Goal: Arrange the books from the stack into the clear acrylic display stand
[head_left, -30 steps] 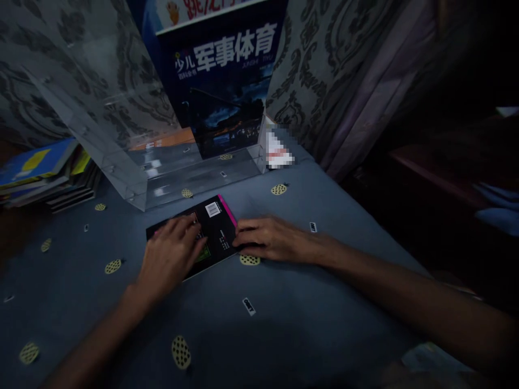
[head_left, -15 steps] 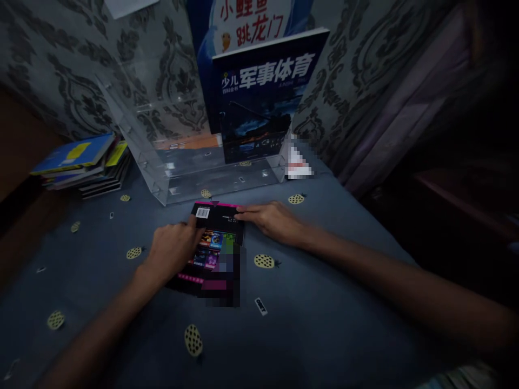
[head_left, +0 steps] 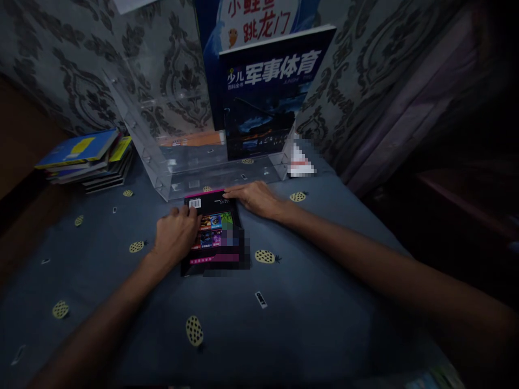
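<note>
A black book with a pink top edge lies back cover up on the tablecloth, its barcode and rows of small colourful pictures showing. Part of its lower right is blurred into blocks. My left hand is at its left edge, fingers bent over the cover near the barcode. At the top right corner my right hand grips the book with fingers held together; the thumb is mostly hidden. The book's top edge lies close to the front of a clear acrylic book stand.
A dark blue book and a taller blue book behind it stand in the acrylic stand's right side. To the left is a stack of books. The blue tablecloth has a pineapple print; its right edge drops into shadow.
The black book has slid forward, towards the stand, and turned a little straighter. Both hands have moved forward with it, still at its left edge and top right corner.
</note>
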The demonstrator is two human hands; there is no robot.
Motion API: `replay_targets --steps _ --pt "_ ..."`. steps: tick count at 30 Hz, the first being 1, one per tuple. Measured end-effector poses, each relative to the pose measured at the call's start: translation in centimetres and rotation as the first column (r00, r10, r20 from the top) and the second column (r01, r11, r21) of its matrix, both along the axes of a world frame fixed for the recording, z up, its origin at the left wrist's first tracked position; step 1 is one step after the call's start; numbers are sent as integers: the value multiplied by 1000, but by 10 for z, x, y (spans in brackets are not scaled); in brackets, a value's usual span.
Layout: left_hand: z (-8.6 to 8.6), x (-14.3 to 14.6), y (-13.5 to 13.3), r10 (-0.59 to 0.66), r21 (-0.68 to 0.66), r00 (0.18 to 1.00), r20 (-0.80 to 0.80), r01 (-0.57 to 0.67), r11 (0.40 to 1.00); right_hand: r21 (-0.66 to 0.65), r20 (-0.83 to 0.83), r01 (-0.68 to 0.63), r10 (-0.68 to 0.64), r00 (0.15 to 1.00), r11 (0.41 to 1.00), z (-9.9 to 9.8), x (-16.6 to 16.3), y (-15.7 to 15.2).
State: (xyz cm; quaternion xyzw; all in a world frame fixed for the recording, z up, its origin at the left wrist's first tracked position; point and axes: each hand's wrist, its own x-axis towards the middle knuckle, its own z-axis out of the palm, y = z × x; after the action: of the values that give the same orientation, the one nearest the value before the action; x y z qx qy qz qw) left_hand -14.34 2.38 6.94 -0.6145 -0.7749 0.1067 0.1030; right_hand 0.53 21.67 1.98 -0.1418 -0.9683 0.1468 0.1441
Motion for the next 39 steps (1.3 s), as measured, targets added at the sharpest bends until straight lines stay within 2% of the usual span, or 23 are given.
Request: replay_targets --steps 2,5,7,8,12,15,17,21,25,32,39 --pt "-3 9 -4 -171 64 985 31 168 984 13 -5 6 -6 1000 1000 -1 -2 1" --pt "-8 24 -12 -479 146 857 189 457 877 25 -17 10 -10 1000 1000 -5 -3 1" --pt "-9 33 -18 -597 159 761 253 576 802 17 -33 17 -16 999 1000 -6 -1 0" --pt "-9 37 -21 -621 144 740 258 606 782 11 -40 24 -24 999 1000 -7 1 -2" --pt "-7 45 -28 -620 74 759 199 620 781 -14 -42 46 -47 998 999 -7 11 -15" --pt "-8 46 -28 -615 77 775 147 611 788 -48 -57 31 -34 998 998 -8 27 -31" --pt "-10 46 -28 -635 86 766 105 629 773 -83 -87 11 -18 996 996 -10 41 -44" --pt "-13 47 -29 -685 126 729 0 679 723 -168 -184 -86 55 981 982 -15 67 -65" --pt "-14 48 -30 -696 152 717 -26 691 707 -228 -251 -178 119 961 957 -16 85 -78" --pt "-14 46 -28 -736 229 677 -20 719 656 -276 -287 -223 141 947 935 -11 91 -83" --pt "-13 47 -28 -733 235 680 5 712 662 -257 -300 -243 162 940 935 -12 91 -82"
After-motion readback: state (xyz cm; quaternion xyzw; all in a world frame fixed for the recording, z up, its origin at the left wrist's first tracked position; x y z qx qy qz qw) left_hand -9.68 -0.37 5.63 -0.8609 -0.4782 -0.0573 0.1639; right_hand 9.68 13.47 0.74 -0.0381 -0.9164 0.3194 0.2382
